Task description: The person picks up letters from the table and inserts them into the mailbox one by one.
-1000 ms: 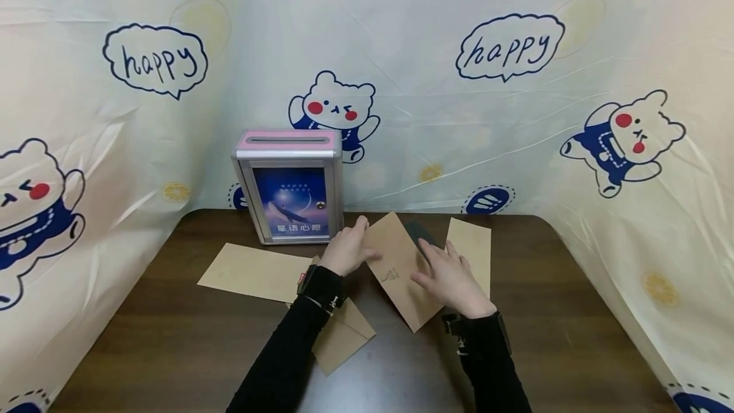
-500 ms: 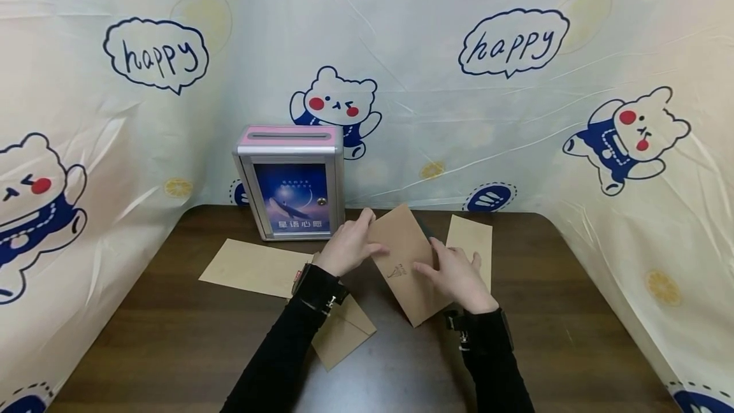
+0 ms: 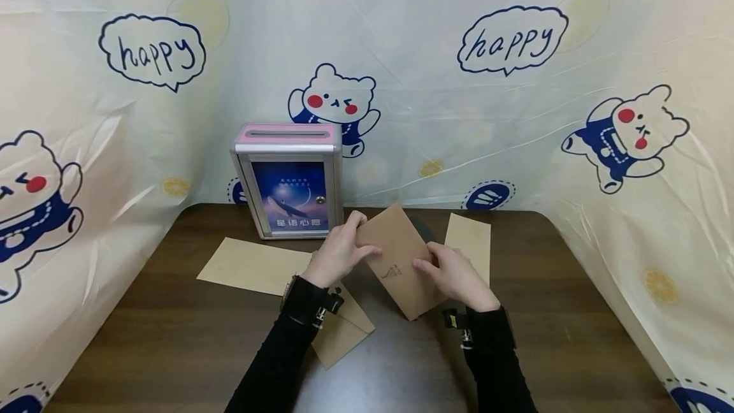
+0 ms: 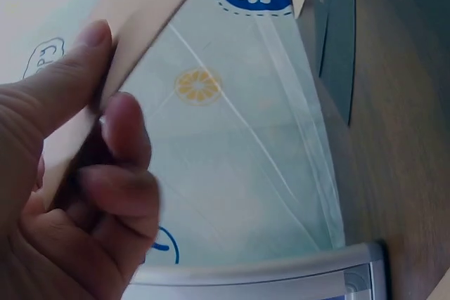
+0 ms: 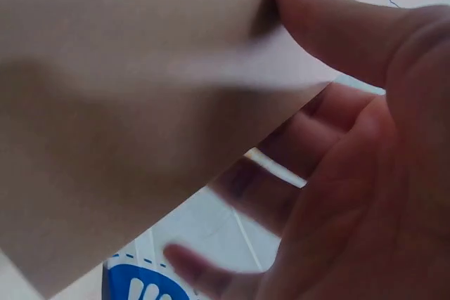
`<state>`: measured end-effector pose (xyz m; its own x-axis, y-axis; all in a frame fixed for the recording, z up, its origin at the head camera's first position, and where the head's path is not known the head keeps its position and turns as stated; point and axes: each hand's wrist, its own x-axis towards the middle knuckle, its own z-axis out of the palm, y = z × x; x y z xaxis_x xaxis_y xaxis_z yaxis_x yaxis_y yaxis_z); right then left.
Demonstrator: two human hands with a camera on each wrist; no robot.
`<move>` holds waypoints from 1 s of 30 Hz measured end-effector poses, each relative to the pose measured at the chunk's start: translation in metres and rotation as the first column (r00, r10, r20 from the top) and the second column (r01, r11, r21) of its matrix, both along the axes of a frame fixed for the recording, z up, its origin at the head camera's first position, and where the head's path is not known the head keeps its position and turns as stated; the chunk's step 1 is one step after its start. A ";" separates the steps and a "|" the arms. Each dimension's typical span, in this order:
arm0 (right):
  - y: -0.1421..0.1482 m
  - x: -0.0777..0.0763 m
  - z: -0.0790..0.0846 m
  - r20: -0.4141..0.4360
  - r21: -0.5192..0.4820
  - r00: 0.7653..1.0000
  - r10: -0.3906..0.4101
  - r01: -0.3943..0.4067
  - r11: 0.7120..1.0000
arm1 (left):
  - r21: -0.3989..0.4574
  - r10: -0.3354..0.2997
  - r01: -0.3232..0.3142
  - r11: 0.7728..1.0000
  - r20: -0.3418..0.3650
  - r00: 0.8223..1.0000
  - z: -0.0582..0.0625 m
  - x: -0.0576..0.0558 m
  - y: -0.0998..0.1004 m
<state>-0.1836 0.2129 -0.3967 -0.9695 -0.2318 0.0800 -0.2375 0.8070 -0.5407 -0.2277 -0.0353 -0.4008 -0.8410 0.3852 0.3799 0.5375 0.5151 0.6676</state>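
Note:
A brown paper envelope (image 3: 395,241) with a small dark print is held tilted above the table by both hands. My left hand (image 3: 335,253) pinches its left edge, thumb in front and curled fingers behind, as the envelope's edge (image 4: 158,8) in the left wrist view shows. On the opposite edge my right hand (image 3: 459,276) grips with the thumb on the near face and fingers behind. Up close in the right wrist view the envelope (image 5: 126,110) covers part of those fingers. Partly hidden behind it lies a flat dark green piece (image 3: 423,228).
A silver box (image 3: 335,183) with a pink slotted top and a blue picture door stands at the back left. Pale envelopes lie left (image 3: 252,266) and right (image 3: 470,241) on the brown table (image 3: 172,336). A flapped brown envelope (image 3: 344,333) lies near the left wrist.
My right hand's fingers, spread at first, have closed on the envelope's right edge. Both hands and the envelope have shifted slightly left over the last half second.

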 end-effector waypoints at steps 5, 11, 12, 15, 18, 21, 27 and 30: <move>0.000 -0.001 0.002 -0.080 -0.066 0.995 0.051 -0.056 0.996 | 0.088 0.042 -0.040 0.995 -0.022 0.999 -0.001 -0.002 -0.008; -0.001 0.001 0.006 -0.178 -0.170 0.984 0.014 -0.045 0.984 | 0.269 0.040 -0.073 0.960 0.126 0.991 -0.007 -0.005 -0.014; -0.001 0.001 0.007 -0.192 -0.182 0.981 0.003 -0.039 0.983 | 0.288 0.028 -0.071 0.955 0.152 0.988 -0.008 -0.006 -0.013; -0.001 0.002 0.009 -0.220 -0.199 0.975 -0.018 -0.027 0.980 | 0.289 0.004 -0.062 0.955 0.197 0.980 -0.011 -0.006 -0.010; -0.002 0.004 0.011 -0.236 -0.220 0.971 -0.033 -0.020 0.975 | 0.233 -0.013 -0.035 0.972 0.202 0.979 -0.013 -0.004 -0.005; -0.002 0.005 0.013 -0.256 -0.251 0.966 -0.043 -0.023 0.968 | 0.198 -0.037 -0.005 0.980 0.207 0.978 -0.012 0.000 -0.001; -0.005 0.006 0.015 -0.267 -0.291 0.963 -0.042 -0.039 0.956 | 0.223 -0.055 0.005 0.975 0.218 0.975 -0.007 0.006 0.000; -0.006 0.005 0.015 -0.263 -0.299 0.964 -0.040 -0.041 0.953 | 0.231 -0.049 0.003 0.973 0.197 0.979 -0.005 0.007 0.000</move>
<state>-0.1785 0.2072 -0.3820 -0.9040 -0.1579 0.3972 -0.4043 0.6175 -0.6747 -0.2212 -0.0350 -0.4062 -0.8996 0.3304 0.2854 0.3921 0.3239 0.8610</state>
